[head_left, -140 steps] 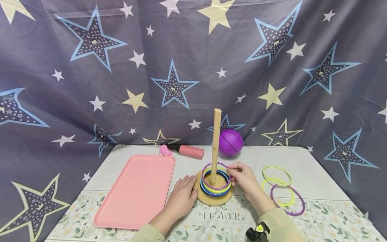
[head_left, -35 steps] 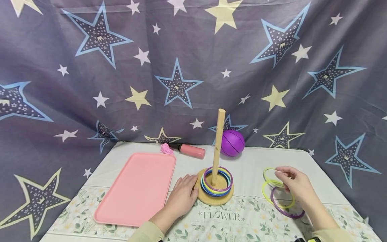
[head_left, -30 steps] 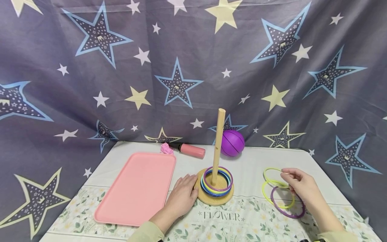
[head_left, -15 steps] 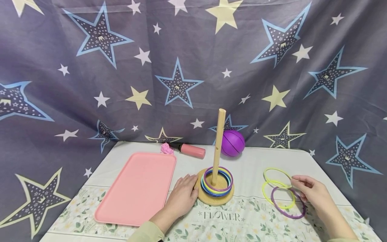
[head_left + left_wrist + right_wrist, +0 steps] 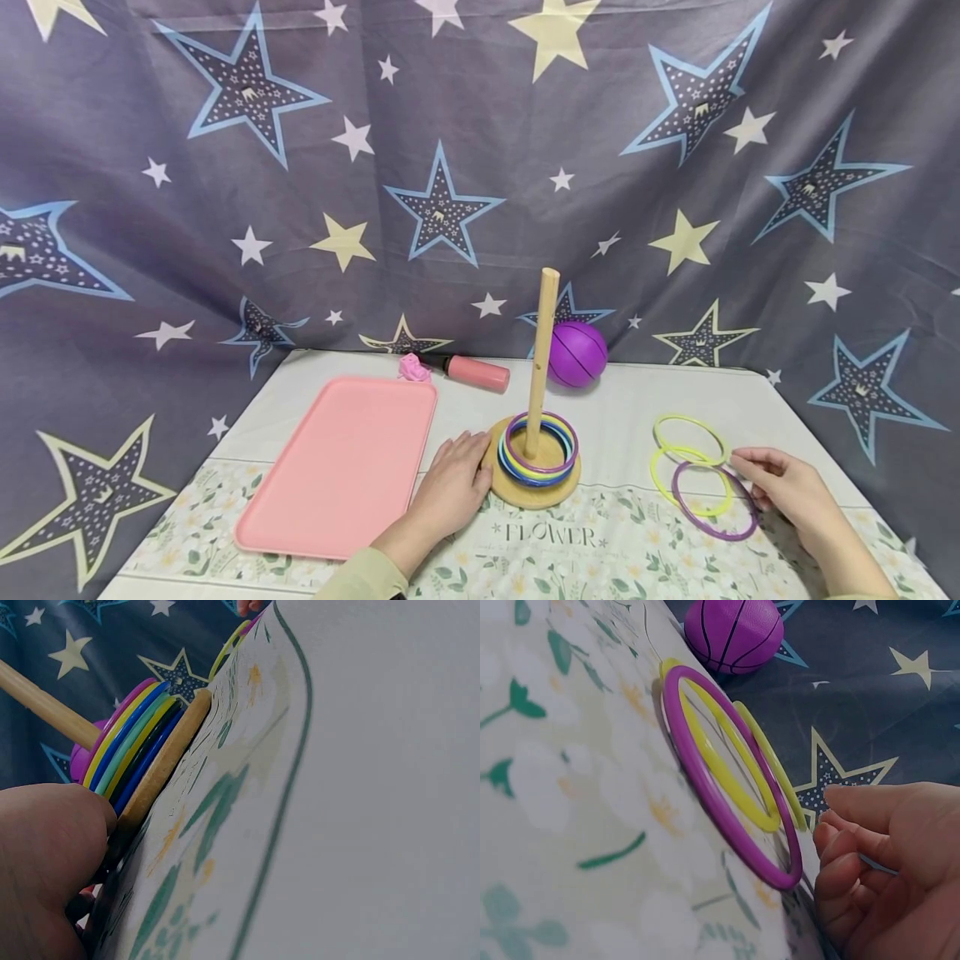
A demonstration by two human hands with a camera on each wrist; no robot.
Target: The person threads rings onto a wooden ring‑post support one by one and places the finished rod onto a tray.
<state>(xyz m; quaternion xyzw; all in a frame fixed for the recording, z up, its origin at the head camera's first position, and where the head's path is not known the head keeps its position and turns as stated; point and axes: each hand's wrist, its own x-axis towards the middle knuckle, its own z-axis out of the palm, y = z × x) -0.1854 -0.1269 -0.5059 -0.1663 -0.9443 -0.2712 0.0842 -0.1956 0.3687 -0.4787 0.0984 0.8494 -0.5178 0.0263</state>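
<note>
My left hand [image 5: 452, 487] lies palm down on the table with its fingers extended, touching the round wooden base [image 5: 525, 500] of an upright peg [image 5: 542, 358]. Several stacked rings [image 5: 536, 483] circle the peg's foot, a purple one on top. At the right, two yellow rings [image 5: 690, 417] and a loose purple ring [image 5: 729, 538] overlap on the cloth. My right hand [image 5: 795, 492] is just right of these, fingers loosely bent. In the right wrist view its fingertips [image 5: 836, 796] stand slightly apart from the purple ring [image 5: 699, 784], holding nothing.
A pink tray [image 5: 337, 467] lies left of my left hand. At the back are a pink hand pump [image 5: 476, 374], a small crumpled pink item [image 5: 413, 368] and a purple ball [image 5: 577, 355]. A star-patterned curtain [image 5: 480, 125] hangs behind the table.
Since the earliest frame, my right hand has left the top purple ring on the peg and gone right. Lately it slid along the loose rings, right and nearer. My left hand stays put.
</note>
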